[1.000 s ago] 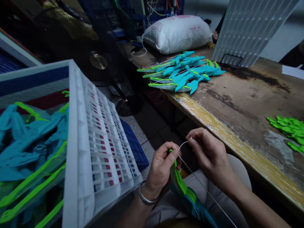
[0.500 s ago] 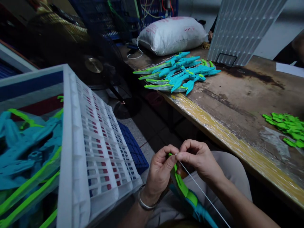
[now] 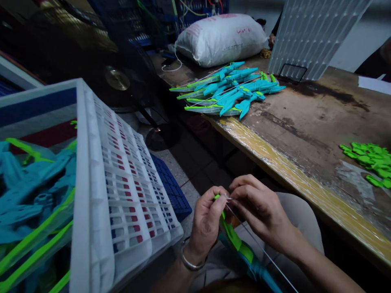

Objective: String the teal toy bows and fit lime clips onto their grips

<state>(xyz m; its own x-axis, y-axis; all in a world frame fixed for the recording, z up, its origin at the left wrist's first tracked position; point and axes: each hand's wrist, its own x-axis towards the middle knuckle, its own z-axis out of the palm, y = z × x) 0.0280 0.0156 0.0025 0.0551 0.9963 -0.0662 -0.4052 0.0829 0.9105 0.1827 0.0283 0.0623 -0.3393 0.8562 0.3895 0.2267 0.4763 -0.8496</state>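
Note:
A blue and green plastic toy bow (image 3: pixel 244 252) lies slanting over my lap. My left hand (image 3: pixel 208 217), with a metal bangle at the wrist, pinches its green upper tip. Close beside that tip, my right hand (image 3: pixel 259 207) has its thumb and fingers closed on the end of a white string (image 3: pixel 265 253). The string runs down to the lower right alongside the bow. Fingers partly hide the tip and the string's end.
A white crate (image 3: pixel 91 195) of similar pieces stands left, above a blue crate (image 3: pixel 171 187). On the table (image 3: pixel 308 118) lie several bows (image 3: pixel 232 87), green parts (image 3: pixel 371 158), a white sack (image 3: pixel 222 38) and an upright translucent panel (image 3: pixel 314 36). A person is partly visible behind.
My right hand's fingers have shifted and spread a little at the bow's tip, with the string's end now looped there. The view has moved slightly.

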